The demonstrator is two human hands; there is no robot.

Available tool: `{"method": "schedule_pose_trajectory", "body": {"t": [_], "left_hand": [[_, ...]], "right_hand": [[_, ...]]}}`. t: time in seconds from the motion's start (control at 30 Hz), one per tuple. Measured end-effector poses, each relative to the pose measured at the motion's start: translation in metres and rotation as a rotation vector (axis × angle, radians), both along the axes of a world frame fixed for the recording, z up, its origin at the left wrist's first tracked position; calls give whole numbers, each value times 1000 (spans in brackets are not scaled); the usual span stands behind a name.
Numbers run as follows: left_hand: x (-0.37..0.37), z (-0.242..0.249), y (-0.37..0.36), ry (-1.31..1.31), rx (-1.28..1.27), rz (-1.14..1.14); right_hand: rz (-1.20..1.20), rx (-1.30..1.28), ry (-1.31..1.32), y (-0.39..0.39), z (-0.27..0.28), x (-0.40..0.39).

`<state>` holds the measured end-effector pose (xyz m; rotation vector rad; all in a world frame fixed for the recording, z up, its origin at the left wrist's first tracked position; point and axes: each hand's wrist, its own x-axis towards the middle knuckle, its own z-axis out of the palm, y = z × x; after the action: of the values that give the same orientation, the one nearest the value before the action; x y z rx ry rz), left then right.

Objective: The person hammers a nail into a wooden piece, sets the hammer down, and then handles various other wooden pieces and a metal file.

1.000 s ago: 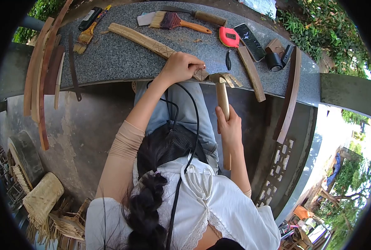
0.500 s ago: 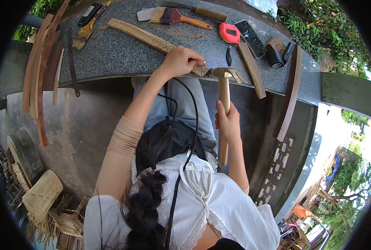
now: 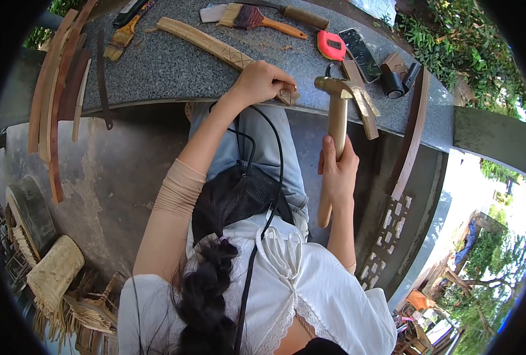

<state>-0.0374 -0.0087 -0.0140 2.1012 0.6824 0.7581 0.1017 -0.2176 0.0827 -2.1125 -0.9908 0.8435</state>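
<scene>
A curved wooden strip (image 3: 201, 40) with carved crossing lines lies on the stone table, its near end (image 3: 287, 97) at the front edge. My left hand (image 3: 261, 81) rests over that end, thumb and fingers pinched together. What the pinch holds, if anything, is too small to make out. My right hand (image 3: 338, 167) is wrapped round the wooden handle of a claw hammer (image 3: 337, 121). The hammer's metal head is raised to the right of the strip's end, apart from it, with the claw pointing right.
On the grey stone table (image 3: 156, 77) lie a wide paintbrush (image 3: 257, 19), a smaller brush (image 3: 121, 40), a red tape measure (image 3: 332, 45), a phone (image 3: 360, 54) and a wooden-handled tool (image 3: 304, 16). Several wooden strips (image 3: 56, 89) overhang the left edge; another (image 3: 412, 130) overhangs at right.
The hammer in my right hand has moved right and up, away from the strip's end. My left hand keeps its pinch at the strip, with only a slight shift in view.
</scene>
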Motion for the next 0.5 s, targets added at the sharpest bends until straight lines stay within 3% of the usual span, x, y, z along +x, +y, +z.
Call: {"method": "schedule_pose_trajectory", "body": {"t": [0.07, 0.2, 0.3, 0.43, 0.5], "left_hand": [[-1, 2, 1, 11, 18, 10], [-1, -1, 0, -20, 9, 9], [-1, -3, 1, -30, 24, 18], [-1, -3, 1, -41, 18, 6], [-1, -2, 3, -9, 40, 7]], "right_hand": [[-15, 73, 13, 6, 3, -7], [45, -125, -14, 6, -3, -6], [42, -19, -67, 3, 14, -7], [1, 184, -62, 1, -8, -13], [98, 9, -134, 0, -13, -10]]}}
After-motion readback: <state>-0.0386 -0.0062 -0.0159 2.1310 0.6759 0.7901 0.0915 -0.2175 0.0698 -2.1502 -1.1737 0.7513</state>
